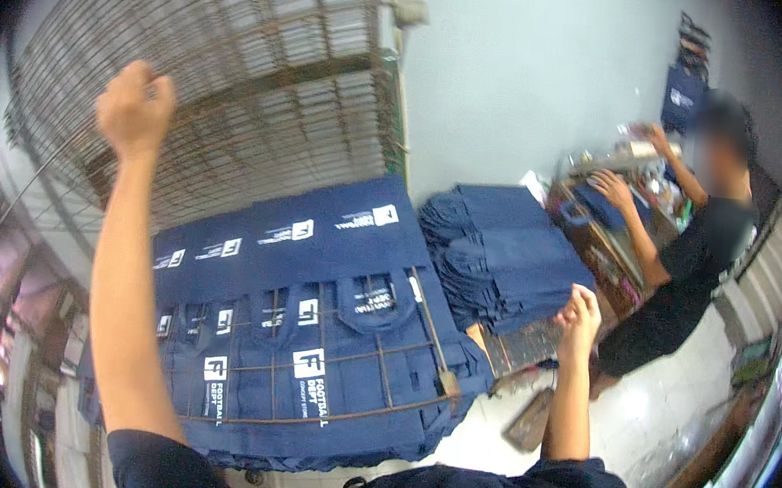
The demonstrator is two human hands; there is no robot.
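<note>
- Head view, surface and room: a low wire drying rack [340, 385] fills the lower middle of the frame, with navy printed tote bags [316, 237] laid across it in overlapping rows. A pale grey wall [520, 78] closes the room at upper centre, and a white tiled floor [639, 409] shows at lower right.
- Left hand [135, 111], upper left of the frame: raised high, fingers curled tight around the edge of a tilted wire mesh frame [238, 69] that leans over the bags.
- Right hand [578, 320], right of centre: lifted beside a second rack; its fingers are bunched together, and whether they pinch anything cannot be told.
- Around it: a stack of plain navy bags [503, 255] sits just right of the printed rows, between the right hand and the wall. A wooden stick [435, 328] lies diagonally on the rack, over the bags.
- Upper right: another person [690, 263] in a dark shirt stands at a cluttered table [611, 251], both hands on items there.
- Count: two rows of printed bags are visible, four white prints in the upper row; one mesh frame, one stack, one other person.
</note>
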